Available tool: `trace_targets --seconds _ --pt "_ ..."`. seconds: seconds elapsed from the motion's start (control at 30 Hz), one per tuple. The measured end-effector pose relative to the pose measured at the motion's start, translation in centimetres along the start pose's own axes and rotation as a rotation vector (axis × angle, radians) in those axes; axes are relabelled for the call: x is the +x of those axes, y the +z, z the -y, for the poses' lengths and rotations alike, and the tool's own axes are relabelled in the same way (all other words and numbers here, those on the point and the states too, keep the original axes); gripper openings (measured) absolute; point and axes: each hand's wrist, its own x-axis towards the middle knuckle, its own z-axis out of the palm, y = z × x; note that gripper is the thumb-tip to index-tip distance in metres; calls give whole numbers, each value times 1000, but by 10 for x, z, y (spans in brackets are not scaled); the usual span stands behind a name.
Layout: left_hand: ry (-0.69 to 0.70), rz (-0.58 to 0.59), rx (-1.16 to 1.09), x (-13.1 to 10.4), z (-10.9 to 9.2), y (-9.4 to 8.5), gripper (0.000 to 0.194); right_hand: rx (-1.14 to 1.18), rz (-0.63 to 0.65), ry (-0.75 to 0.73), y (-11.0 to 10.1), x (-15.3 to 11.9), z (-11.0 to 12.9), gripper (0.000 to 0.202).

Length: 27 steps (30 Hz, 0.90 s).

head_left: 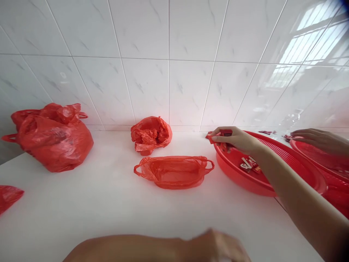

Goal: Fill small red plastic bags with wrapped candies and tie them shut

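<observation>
My right hand is at the left rim of a red plastic basket, its fingers pinched on a small red packet. Several small wrapped packets lie inside the basket. Low in the view, my left hand is blurred and partly cut off, its fingers not clear. An open red plastic bag, its handles spread to both sides, lies on the white table between the two hands and the wall.
A full red bag stands at the left, a crumpled one near the tiled wall. Red plastic shows at the left edge. Another person's hand is over a second red basket. Behind stands a clear bottle.
</observation>
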Motion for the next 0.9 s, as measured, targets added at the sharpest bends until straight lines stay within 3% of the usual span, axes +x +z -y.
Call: trace_targets --seconds 0.03,0.17,0.23,0.3,0.4,0.5,0.67,0.8,0.9 --pt "-2 -69 -25 4 -4 -13 30 7 17 -2 7 -1 2 37" --pt "-180 -564 -325 10 -10 -58 14 8 73 3 41 -3 7 37" --pt "-259 -751 -519 10 -8 -76 24 17 77 -5 59 -2 5 35" --pt "-283 -865 -750 8 -4 -91 35 38 89 -15 77 1 -1 32" --pt "-281 -844 -1080 5 2 -109 41 52 161 -13 100 6 -12 31" --pt "-300 -796 -1212 1 8 -121 48 -25 217 -27 115 10 -17 29" --pt "-382 -869 -1189 -3 13 -130 41 -295 147 -72 125 14 -17 27" --pt "-461 -869 -1132 -3 8 -141 30 -333 192 -63 127 19 -20 28" --pt "-442 -857 -1101 -5 5 -152 19 -360 165 -98 126 22 -20 28"
